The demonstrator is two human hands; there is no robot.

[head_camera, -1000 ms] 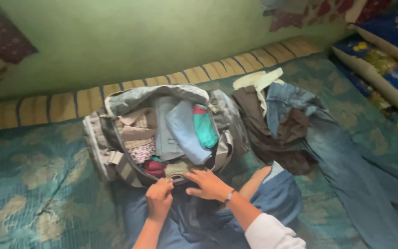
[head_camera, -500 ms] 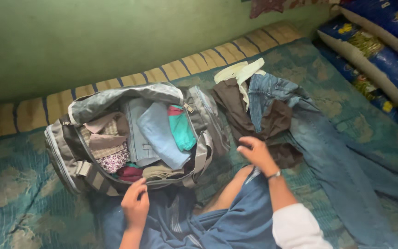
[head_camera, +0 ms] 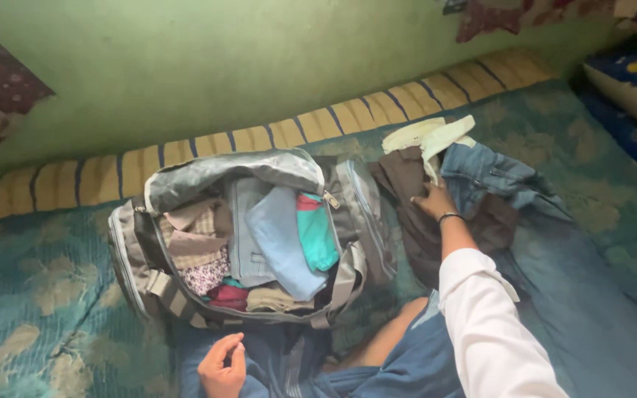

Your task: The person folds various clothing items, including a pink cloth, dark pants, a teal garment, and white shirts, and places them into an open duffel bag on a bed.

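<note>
Centrally, a grey duffel bag (head_camera: pixel 186 243) lies unzipped on a teal patterned bedcover (head_camera: pixel 46 295), already well filled with folded clothes: a light-blue garment (head_camera: pixel 282 239), a teal-and-red piece (head_camera: pixel 315 232), and checked and floral fabrics toward its far end. The right hand (head_camera: pixel 433 200) reaches out from a white sleeve (head_camera: pixel 488 324), fingers bent down onto a dark brown garment (head_camera: pixel 411 214) at the near edge of an unpacked pile; whether they have actually pinched the cloth cannot be told. Just beyond this hand lie a cream cloth (head_camera: pixel 425 136) and blue jeans (head_camera: pixel 503 180), the latter spreading away to its outer side. The left hand (head_camera: pixel 223 365) rests loosely curled and holds nothing, just short of the bag's near rim. Judged from this layout, packing is largely done: most items sit inside the bag, while the pile under the right hand remains outside and the bag's flap is not yet closed.
</note>
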